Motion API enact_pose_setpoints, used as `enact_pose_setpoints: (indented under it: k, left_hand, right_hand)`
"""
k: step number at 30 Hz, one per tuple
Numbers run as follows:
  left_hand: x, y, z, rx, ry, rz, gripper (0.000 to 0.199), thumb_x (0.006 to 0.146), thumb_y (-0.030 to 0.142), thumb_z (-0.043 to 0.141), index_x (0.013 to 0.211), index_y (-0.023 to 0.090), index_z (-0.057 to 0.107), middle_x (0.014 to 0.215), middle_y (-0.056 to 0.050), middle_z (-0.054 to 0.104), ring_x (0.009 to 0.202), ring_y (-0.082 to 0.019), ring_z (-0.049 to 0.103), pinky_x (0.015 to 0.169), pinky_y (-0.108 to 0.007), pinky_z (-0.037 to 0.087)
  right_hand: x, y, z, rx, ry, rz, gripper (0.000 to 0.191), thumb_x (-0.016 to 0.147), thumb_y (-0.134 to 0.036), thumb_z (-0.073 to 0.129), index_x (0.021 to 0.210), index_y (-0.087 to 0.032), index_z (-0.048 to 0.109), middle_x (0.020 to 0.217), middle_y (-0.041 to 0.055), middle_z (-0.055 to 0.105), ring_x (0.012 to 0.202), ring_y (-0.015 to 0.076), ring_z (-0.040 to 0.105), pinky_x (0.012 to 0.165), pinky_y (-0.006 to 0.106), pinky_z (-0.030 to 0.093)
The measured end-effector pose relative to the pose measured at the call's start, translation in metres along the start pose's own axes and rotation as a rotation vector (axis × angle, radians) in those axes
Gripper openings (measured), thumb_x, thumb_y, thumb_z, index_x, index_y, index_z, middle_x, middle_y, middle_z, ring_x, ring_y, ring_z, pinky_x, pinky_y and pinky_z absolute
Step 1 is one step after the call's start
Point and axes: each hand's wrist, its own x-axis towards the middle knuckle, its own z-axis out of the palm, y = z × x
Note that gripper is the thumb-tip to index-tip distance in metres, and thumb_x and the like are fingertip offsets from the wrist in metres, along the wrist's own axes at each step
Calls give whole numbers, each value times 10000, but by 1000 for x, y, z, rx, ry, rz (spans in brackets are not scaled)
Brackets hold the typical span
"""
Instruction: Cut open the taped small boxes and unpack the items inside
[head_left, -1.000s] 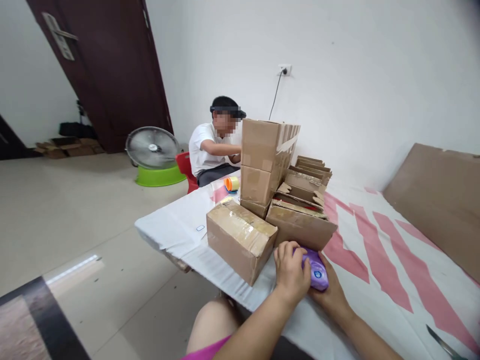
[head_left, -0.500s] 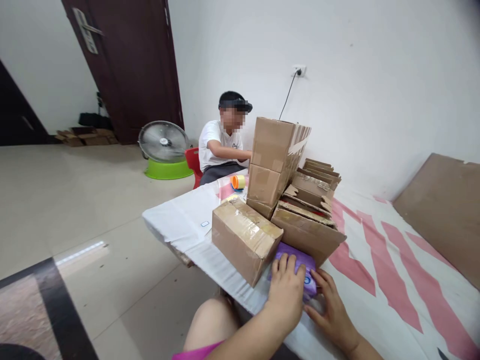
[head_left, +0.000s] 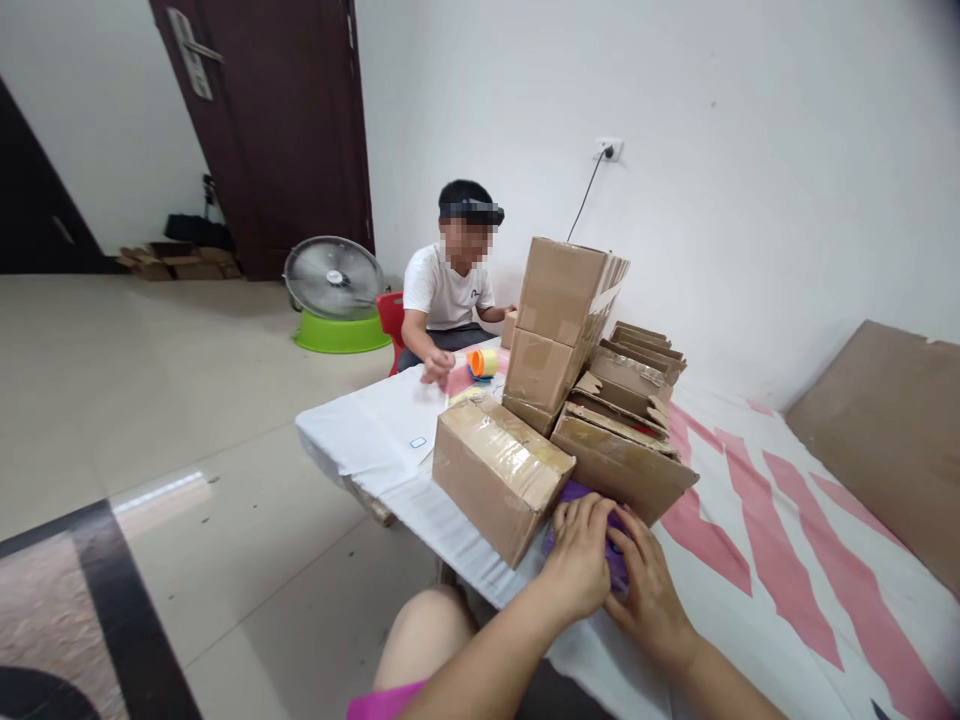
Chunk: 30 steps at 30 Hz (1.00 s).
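A purple plastic-wrapped package (head_left: 616, 568) lies on the cloth-covered table, mostly covered by my hands. My left hand (head_left: 581, 555) rests over its top and left side, fingers curled onto it. Around its right side is my right hand (head_left: 649, 585), with the fingers bent over the upper edge and the thumb low in front. To the left stands a closed, taped cardboard box (head_left: 487, 485). Behind the package, an open cardboard box (head_left: 619, 460) leans with its flap raised.
Stacked boxes (head_left: 551, 310) rise at the table's middle, beside a row of open boxes (head_left: 645, 350). A person (head_left: 450, 285) sits across, near a yellow-orange tape roll (head_left: 482, 363). A large cardboard sheet (head_left: 885, 430) stands at right. A fan (head_left: 336, 278) is on the floor.
My hands have drawn closer together and cover more of the purple package. The other person's arm has come down toward the table's edge. The view has shifted slightly.
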Motion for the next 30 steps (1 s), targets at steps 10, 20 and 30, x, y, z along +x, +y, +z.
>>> enact_pose_setpoints:
  k: [10,20,30]
  left_hand:
    - [-3,-4,2,-152,238,223,427,696,59,464,1094,188,551,1166,-100,559,1104,-255,490,1003,-449,417]
    - [0,-3,15,-125,244,153,326,717,52,525,1005,194,579,1172,-104,519,1173,-281,444,1027,-508,403]
    - [1,0,24,-148,192,199,286,716,55,544,968,185,582,1157,-114,517,1145,-281,473,998,-501,431]
  right_hand:
    - [17,12,8,-154,-116,-50,496,771,-166,531,1267,-143,515,1222,159,602,1176,303,529,988,504,428]
    - [29,58,17,-355,-65,32,469,846,-209,495,1311,-146,521,1285,158,597,1173,274,552,934,423,452]
    - [32,77,31,-344,-58,-8,478,841,-187,482,1315,-183,535,1303,130,582,1189,257,519,1000,425,431]
